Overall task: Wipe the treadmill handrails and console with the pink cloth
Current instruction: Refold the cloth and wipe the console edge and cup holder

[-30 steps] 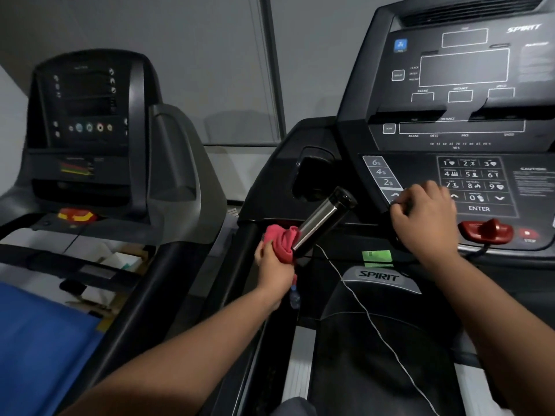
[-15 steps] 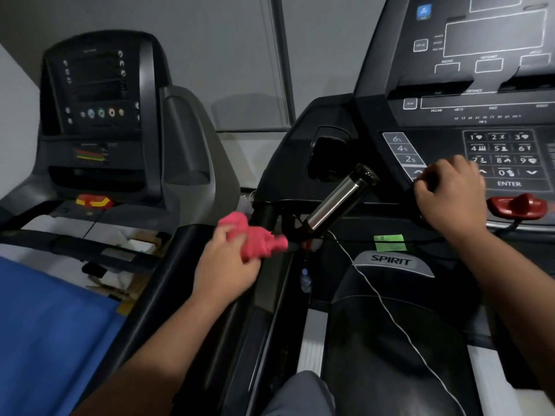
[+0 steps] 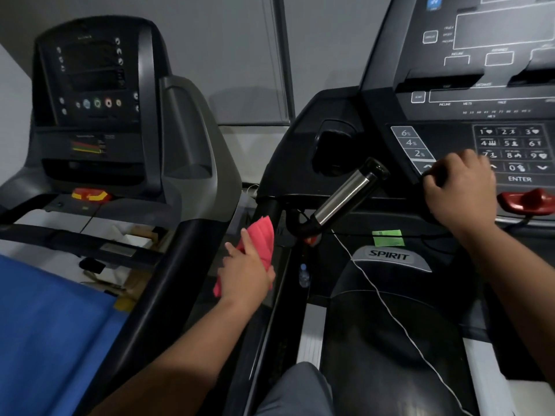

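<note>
Partly hidden: pink cloth (image 3: 262,239) under left hand (image 3: 244,273)

The left handrail (image 3: 264,298) is flanked by the neighbouring treadmill's dark side rail (image 3: 168,283); the gap between them is narrow and occupied by the left hand (image 3: 244,273) with the pink cloth (image 3: 262,240). The chrome grip (image 3: 345,198) projects diagonally in front of the console (image 3: 468,100), partly blocking the cup recess (image 3: 332,150). A white cord (image 3: 390,310) crosses the motor cover (image 3: 390,325). The right hand (image 3: 459,190) covers the keypad's lower-left corner.

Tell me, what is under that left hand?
The pink cloth, pressed by the left hand against the black side handrail. The hand covers the cloth's middle.
</note>
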`<state>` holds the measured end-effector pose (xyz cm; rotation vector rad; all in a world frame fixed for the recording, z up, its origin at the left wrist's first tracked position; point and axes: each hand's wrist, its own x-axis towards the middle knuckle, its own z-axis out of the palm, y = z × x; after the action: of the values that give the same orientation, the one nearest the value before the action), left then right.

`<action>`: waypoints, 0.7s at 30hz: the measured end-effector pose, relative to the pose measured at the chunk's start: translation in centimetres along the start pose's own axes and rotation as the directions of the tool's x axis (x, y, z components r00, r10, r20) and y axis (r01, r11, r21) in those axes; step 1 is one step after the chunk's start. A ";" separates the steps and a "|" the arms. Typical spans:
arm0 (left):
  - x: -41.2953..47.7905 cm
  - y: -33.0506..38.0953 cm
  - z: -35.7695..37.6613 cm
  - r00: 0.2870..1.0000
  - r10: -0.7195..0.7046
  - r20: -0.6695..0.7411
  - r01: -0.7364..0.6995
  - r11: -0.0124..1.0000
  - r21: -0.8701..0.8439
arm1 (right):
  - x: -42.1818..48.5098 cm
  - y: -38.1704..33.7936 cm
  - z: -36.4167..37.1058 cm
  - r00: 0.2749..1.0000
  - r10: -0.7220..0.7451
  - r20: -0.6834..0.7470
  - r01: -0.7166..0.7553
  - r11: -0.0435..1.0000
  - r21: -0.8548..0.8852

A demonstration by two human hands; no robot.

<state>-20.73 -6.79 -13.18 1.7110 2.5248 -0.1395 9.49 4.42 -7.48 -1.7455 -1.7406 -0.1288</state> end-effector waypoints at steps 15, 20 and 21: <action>2.0 1.5 -2.7 0.948 -0.187 0.257 0.020 0.842 0.539 | -0.1 0.2 -0.1 1.000 -0.011 -0.012 0.011 1.000 -0.008; -1.7 -2.0 0.3 0.990 0.014 0.141 -0.040 0.982 0.184 | 0.0 0.3 0.4 0.998 -0.033 -0.047 0.032 0.999 -0.028; -2.1 -2.1 0.5 0.993 0.040 0.111 -0.062 0.977 0.205 | 0.0 0.3 0.4 0.998 -0.033 -0.051 0.031 0.999 -0.036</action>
<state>-21.87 -9.57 -13.33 1.7848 2.4613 -0.4942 9.62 4.67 -7.91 -1.7248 -1.7396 -0.2178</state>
